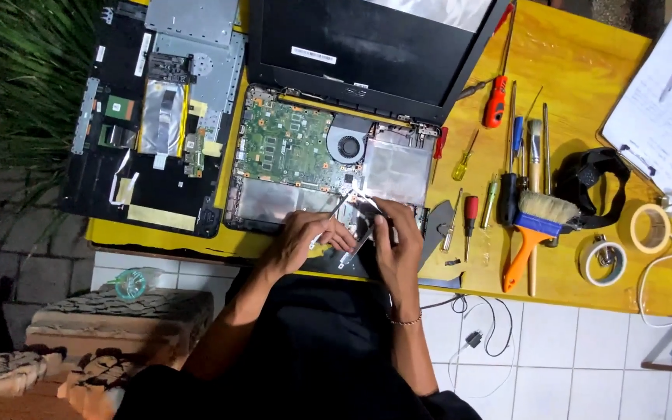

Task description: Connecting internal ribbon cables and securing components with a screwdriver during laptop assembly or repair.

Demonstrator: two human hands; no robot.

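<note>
Head view: both hands, left hand (305,237) and right hand (397,247), pinch a thin metal bracket (358,225) at six o'clock of the open laptop (289,148); slipping fingers could scratch its board.

A slim silvery tool (334,215) slants up out of the left hand (305,239), its tip just beyond the fingers. Between both hands sits a shiny metal bracket (369,208) (edges glinting), pinched by the right hand (395,243) over the opened laptop (305,155).

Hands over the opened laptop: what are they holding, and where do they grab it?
Both hands grip a shiny metal bracket over the open laptop: left hand at its left end, right hand at its right end.
</note>
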